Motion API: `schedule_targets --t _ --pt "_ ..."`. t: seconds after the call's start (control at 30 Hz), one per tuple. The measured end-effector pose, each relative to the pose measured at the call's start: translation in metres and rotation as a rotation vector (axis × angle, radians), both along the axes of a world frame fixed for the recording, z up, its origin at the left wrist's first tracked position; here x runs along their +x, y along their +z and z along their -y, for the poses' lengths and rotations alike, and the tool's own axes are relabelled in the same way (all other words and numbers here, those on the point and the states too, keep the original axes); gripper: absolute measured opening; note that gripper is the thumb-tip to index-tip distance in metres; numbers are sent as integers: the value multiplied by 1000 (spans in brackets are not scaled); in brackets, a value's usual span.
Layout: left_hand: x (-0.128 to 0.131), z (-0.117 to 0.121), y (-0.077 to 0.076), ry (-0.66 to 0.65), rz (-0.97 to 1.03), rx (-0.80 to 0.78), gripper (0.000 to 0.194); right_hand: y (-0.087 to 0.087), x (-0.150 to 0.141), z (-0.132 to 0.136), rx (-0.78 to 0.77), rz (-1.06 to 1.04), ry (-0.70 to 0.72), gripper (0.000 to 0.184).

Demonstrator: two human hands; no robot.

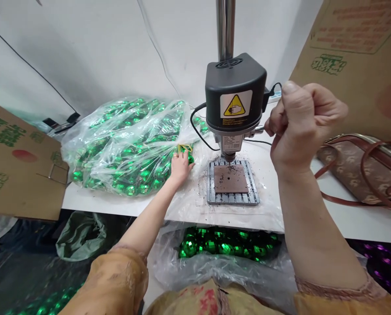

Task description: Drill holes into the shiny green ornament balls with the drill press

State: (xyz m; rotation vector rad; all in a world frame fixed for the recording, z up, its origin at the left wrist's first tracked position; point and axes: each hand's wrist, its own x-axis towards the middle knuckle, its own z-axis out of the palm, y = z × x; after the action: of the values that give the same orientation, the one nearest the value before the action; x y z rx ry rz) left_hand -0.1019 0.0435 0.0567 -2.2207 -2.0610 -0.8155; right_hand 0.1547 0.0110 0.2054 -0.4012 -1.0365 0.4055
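Observation:
A small bench drill [235, 98] with a dark head stands on a white table [362, 223]. Its bit hangs over a brown pad [231, 178] on a ribbed metal base [233, 199]. My right hand [300, 124] is closed in a fist on the drill's side lever, beside the head. My left hand [180, 166] reaches into the mouth of a clear plastic bag [123, 144] full of shiny green faceted balls, with its fingers curled on one green ball [190, 159] at the bag's opening.
A second plastic bag of green balls [225, 247] sits below the table's front edge, near my lap. Cardboard boxes stand at the left [15, 166] and upper right [353, 57]. A brown handbag [359, 168] lies on the table at right. Purple balls [385, 267] show at lower right.

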Motion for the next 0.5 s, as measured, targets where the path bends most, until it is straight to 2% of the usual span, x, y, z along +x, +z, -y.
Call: schedule_targets --t 0.1,0.2,0.27,0.33,0.43,0.5 --pt "-4 -13 -5 -20 -189 -105 38 0 1 -1 17 -17 6 45" --pt "1 -8 -6 -78 -131 -76 33 -1 1 -1 8 -28 6 46" --pt "9 0 -3 -110 78 -25 40 -1 1 -1 3 -25 6 46" --pt "19 10 -1 -156 430 -36 48 -2 1 -1 4 -14 4 47" --pt "37 22 -2 -253 1031 -221 45 -2 0 -1 15 -12 6 47" --pt "48 26 -4 -254 1278 -312 43 -2 1 -1 17 -22 11 47"
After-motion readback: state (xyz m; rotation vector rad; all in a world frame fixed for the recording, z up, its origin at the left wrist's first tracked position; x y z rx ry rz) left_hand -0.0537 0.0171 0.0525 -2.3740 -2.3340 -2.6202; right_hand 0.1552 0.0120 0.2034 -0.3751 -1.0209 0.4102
